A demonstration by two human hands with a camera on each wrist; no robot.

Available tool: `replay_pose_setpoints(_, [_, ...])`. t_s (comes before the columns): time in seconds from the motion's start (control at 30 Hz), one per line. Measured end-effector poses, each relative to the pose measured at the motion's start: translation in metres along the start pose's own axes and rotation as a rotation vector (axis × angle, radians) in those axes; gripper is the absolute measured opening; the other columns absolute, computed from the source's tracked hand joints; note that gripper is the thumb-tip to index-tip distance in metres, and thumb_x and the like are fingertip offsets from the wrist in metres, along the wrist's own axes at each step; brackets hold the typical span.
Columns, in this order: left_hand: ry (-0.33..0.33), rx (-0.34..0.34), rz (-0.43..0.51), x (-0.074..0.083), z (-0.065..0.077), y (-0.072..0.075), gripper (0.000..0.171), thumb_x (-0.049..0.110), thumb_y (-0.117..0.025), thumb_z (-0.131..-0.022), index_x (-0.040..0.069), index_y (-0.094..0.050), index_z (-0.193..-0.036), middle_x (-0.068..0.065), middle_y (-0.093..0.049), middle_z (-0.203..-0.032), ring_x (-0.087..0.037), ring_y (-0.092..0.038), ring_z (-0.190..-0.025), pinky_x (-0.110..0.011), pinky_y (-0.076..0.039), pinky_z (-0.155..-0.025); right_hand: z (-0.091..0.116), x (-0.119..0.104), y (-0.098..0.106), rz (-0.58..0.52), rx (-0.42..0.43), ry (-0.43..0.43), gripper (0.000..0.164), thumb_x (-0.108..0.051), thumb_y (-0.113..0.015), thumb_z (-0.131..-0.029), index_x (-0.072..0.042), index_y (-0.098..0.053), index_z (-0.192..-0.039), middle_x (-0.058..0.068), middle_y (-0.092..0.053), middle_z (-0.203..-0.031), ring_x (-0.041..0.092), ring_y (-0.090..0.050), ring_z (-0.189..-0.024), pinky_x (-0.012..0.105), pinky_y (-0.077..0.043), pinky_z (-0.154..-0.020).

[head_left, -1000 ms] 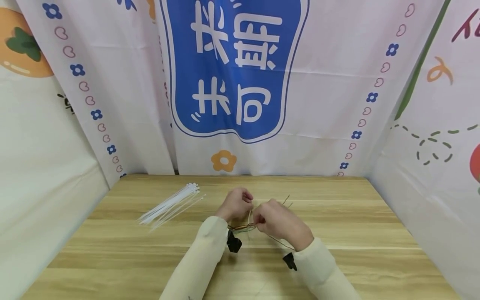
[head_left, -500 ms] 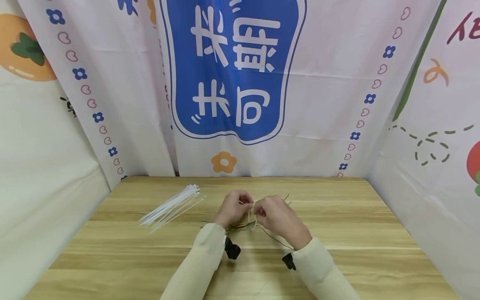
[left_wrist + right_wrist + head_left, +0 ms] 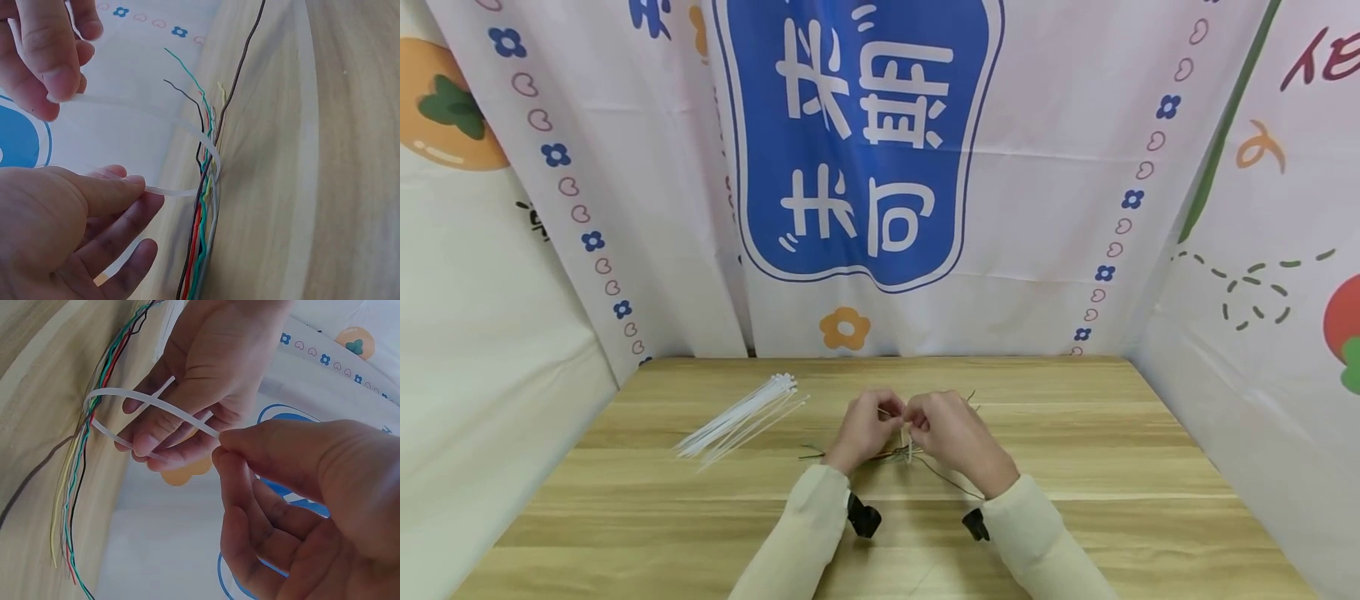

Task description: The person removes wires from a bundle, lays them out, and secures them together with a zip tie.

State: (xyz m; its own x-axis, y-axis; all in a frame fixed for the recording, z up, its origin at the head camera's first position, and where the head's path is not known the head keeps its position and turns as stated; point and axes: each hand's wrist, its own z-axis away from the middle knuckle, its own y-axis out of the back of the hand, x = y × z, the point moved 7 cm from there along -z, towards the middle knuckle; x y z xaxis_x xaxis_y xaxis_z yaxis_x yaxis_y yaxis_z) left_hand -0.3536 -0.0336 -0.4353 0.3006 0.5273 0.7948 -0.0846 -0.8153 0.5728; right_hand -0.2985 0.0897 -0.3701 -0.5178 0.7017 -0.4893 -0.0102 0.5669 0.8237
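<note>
A white cable tie (image 3: 212, 153) loops around a bundle of thin coloured wires (image 3: 203, 212) lying on the table. My left hand (image 3: 863, 429) pinches one side of the tie between thumb and forefinger, the other fingers loosely bent. Between thumb and forefinger, my right hand (image 3: 957, 433) grips the other end. In the right wrist view, the loop (image 3: 119, 392) stands wide around the bundle, with both strands rising from the wires to the fingers. The left fingers partly hide the lower strand. One brown wire (image 3: 37, 472) strays away from the rest of the bundle.
A pile of white cable ties (image 3: 737, 419) lies at the left on the wooden table (image 3: 1112, 467). Printed curtains (image 3: 1022, 208) close off the back and both sides. A black wrist camera (image 3: 863, 517) sits under the left cuff, another (image 3: 976, 525) by the right.
My right hand has moved up from the wires, slightly leftward, bringing the tie's end close to my left fingertips. The tie's strands now stand up from the bundle. The head view has shifted slightly.
</note>
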Motion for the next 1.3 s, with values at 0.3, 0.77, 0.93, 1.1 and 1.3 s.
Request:
replay_pose_setpoints(0.3, [0.003,0.064,-0.018,-0.008,0.011,0.003,0.011,-0.001,-0.077,-0.093,0.009,-0.077,-0.090,-0.005,-0.077,-0.092,-0.013,-0.069,-0.084,-0.031,-0.058,-0.079,-0.006,0.012,-0.010,-0.154,0.007,-0.085,0.010,0.001,-0.073,-0.092,-0.002,-0.078,-0.100,0.004,-0.077,-0.088,0.012,-0.072,-0.079,0.022,-0.059,-0.070])
replay_pose_setpoints(0.77, [-0.040,0.098,-0.026,-0.010,0.017,0.006,0.011,0.002,-0.075,-0.096,0.012,-0.079,-0.092,-0.004,-0.079,-0.091,-0.011,-0.071,-0.081,-0.028,-0.059,-0.075,-0.010,0.018,-0.020,-0.274,0.036,-0.142,0.009,0.001,-0.071,-0.094,-0.003,-0.076,-0.100,0.007,-0.078,-0.095,0.015,-0.074,-0.085,0.022,-0.060,-0.074])
replay_pose_setpoints(0.93, [-0.039,0.101,-0.035,-0.008,0.014,0.008,0.011,0.003,-0.075,-0.096,0.012,-0.079,-0.092,-0.004,-0.080,-0.092,-0.011,-0.071,-0.080,-0.028,-0.060,-0.074,-0.011,0.024,-0.020,-0.267,0.057,-0.160,0.007,-0.002,-0.072,-0.097,-0.005,-0.077,-0.101,0.005,-0.077,-0.093,0.014,-0.074,-0.085,0.023,-0.061,-0.075])
replay_pose_setpoints(1.1, [-0.033,0.087,-0.031,-0.006,0.012,0.003,0.010,0.003,-0.076,-0.096,0.012,-0.080,-0.092,-0.005,-0.080,-0.093,-0.011,-0.070,-0.080,-0.027,-0.059,-0.074,-0.009,0.033,-0.020,-0.269,0.066,-0.187,0.009,-0.001,-0.072,-0.097,-0.006,-0.077,-0.102,0.003,-0.076,-0.091,0.014,-0.073,-0.084,0.024,-0.061,-0.075])
replay_pose_setpoints(1.3, [-0.027,0.096,-0.039,-0.007,0.011,0.003,0.010,0.003,-0.077,-0.095,0.012,-0.080,-0.092,-0.004,-0.080,-0.092,-0.010,-0.070,-0.079,-0.026,-0.058,-0.073,-0.011,0.037,-0.024,-0.288,0.054,-0.186,0.008,-0.002,-0.073,-0.097,-0.006,-0.078,-0.103,0.004,-0.077,-0.093,0.014,-0.073,-0.085,0.023,-0.061,-0.075])
